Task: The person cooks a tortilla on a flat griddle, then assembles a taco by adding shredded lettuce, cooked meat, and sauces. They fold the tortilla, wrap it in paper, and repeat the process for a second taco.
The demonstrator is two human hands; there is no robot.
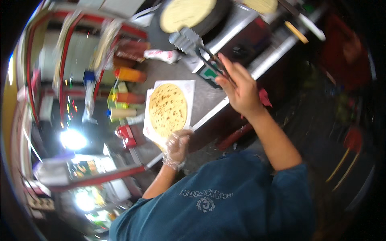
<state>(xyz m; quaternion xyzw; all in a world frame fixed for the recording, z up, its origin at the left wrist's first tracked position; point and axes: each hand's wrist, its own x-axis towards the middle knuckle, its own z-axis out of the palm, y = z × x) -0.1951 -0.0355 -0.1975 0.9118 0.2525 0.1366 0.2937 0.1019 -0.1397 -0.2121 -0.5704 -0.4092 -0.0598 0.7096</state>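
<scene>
Dim all round, with black corners where the fisheye rim cuts in. Two white lamps [73, 139] blaze at lower left, blown out to pure glare, and a second patch [85, 200] flares below them. The flatbread [168, 109] on the bench [209, 96] catches soft light and reads fairly clearly. Motion blur smears the whole picture, worst on the red rails [64, 60] at left, which bow hard toward the edge. The right side sinks into murky shadow.
</scene>
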